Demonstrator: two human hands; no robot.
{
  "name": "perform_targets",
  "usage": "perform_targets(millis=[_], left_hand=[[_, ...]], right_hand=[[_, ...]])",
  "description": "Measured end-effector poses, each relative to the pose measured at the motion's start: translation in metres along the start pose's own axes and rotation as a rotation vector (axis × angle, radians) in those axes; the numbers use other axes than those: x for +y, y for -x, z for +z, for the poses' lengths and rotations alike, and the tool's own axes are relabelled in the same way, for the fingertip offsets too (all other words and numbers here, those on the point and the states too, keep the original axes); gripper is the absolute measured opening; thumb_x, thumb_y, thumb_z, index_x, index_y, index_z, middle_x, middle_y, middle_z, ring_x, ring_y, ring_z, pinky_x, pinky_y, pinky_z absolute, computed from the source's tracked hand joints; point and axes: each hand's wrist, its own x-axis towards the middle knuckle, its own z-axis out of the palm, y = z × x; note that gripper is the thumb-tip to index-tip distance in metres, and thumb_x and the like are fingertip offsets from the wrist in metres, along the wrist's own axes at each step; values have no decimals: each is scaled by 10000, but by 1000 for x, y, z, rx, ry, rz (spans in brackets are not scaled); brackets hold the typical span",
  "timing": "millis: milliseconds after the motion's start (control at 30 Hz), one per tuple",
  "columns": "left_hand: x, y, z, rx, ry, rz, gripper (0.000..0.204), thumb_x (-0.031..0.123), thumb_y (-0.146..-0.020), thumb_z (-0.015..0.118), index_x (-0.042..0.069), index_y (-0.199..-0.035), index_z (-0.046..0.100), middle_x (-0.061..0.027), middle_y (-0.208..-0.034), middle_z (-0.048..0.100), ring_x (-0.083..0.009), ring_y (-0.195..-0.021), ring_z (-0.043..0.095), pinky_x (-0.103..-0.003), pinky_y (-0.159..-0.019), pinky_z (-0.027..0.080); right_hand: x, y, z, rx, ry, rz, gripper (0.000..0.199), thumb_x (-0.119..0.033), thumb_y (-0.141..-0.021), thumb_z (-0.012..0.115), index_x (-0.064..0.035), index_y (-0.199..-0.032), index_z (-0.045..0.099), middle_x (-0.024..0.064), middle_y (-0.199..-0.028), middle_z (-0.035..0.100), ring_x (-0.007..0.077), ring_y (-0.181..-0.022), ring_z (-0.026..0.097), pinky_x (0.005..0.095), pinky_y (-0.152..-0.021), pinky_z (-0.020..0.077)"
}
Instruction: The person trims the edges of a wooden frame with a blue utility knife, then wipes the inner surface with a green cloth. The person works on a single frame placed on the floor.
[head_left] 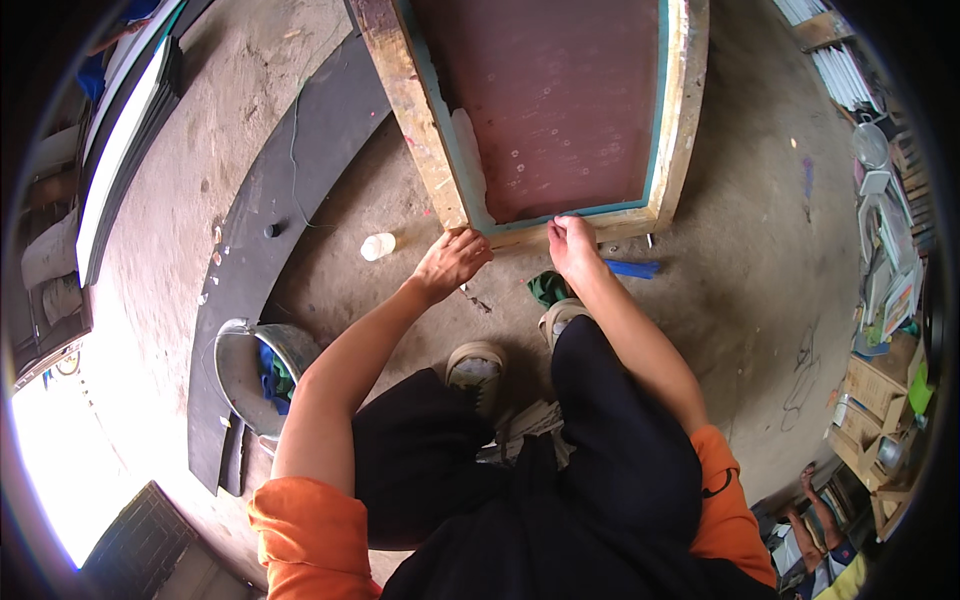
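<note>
Wooden frame (425, 110) with reddish-brown mesh (570, 110), seen from above; the frame stands in front of the seated person, its far end beyond the view. A teal border (660, 95) lines the frame's inner edge, and a pale patch (468, 160) marks the mesh beside its left rail. The left hand (452, 263) lies at the frame's near left corner, fingers bent and touching the wood; how firmly they grip cannot be told. The right hand (572, 243) is at the middle of the frame's near rail, its fingers curled narrowly together — whether they pinch anything cannot be told. Left of the frame's near corner stands a small whitish bottle (378, 247); farther left and nearer the person, a bucket (230, 375) contains blue and green cloth (272, 378). Just nearer than the frame's near rail lie a dark green cloth (549, 289) and a blue strip (632, 268).
</note>
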Motion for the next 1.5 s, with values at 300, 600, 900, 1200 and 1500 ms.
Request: perform_targets(millis=[300,600,900,1200,1500], left_hand=[[-12,-1,-7,9,33,48,274,146,-773,521,145,-1042,573,-9,-1097,502,-190,-1105,441,-332,-932,369],[5,6,9,300,30,-191,352,141,-761,589,163,-1111,556,-26,-1175,462,-207,-1133,424,-404,-922,336],[12,7,13,330,102,-312,383,146,-770,582,153,-1150,540,-42,-1225,425,-227,-1170,383,-394,-953,323],[14,4,26,514,31,-441,574,168,-657,738,144,-1179,502,-146,-1256,357,-292,-1186,340,-485,-994,307],[18,-16,25,548,168,-531,908,222,-624,780,268,-1381,282,-264,-1417,112,-435,-1314,153,-590,-1036,225]], right_hand=[[3,-9,16,177,-15,-7,181,85,-783,473,-16,-933,480,96,-991,501,220,-957,484,339,-967,360],[-14,-9,13,182,-15,142,53,55,-850,468,25,-893,476,128,-928,524,236,-837,559,370,-786,506],[-17,-10,21,163,56,128,171,95,-777,473,20,-929,489,148,-1024,478,223,-904,503,372,-869,450],[-10,5,34,143,243,79,243,-8,-749,528,-1,-989,485,111,-1034,433,224,-1003,400,430,-983,289],[-5,-12,24,321,146,111,214,21,-822,469,-60,-1016,509,74,-1026,476,171,-900,451,347,-918,357]])
